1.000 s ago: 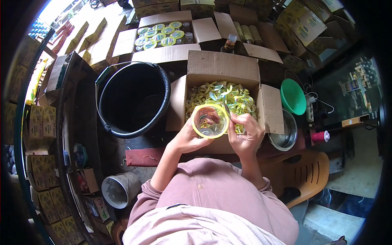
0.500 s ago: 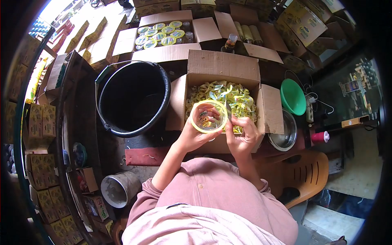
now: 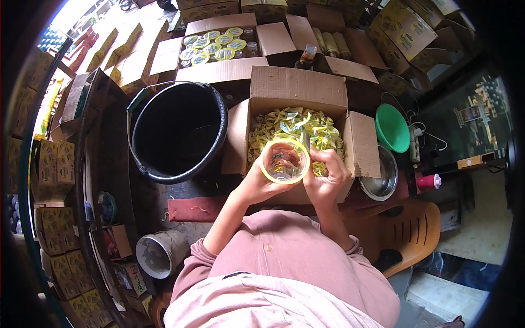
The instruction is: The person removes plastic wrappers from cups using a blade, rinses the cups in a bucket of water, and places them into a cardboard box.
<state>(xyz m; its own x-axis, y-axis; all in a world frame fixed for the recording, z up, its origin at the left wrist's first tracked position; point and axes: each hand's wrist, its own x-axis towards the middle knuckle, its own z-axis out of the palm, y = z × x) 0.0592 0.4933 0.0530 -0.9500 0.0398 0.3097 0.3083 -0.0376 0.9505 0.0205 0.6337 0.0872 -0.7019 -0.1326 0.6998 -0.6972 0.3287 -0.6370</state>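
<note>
My left hand (image 3: 254,185) is closed around a clear plastic cup (image 3: 285,170) with a yellow rim, its mouth tilted up toward me. A small knife (image 3: 306,136) is pinched in my right hand (image 3: 326,177), its blade upright against the right side of the cup's rim. Both hands are over the near edge of an open cardboard box (image 3: 298,86). Inside that box lies a heap of yellow and clear cut strips (image 3: 322,128).
A large black bucket (image 3: 143,158) stands left of the box. To the right are a green bowl (image 3: 392,128) and a metal basin (image 3: 385,186). Behind, another box (image 3: 219,70) holds several yellow-lidded cups (image 3: 224,39). An orange chair (image 3: 407,235) is at right.
The cup has moved slightly right and down, its mouth turned more toward me. My right hand has shifted a little right, and the knife blade stands straighter along the rim.
</note>
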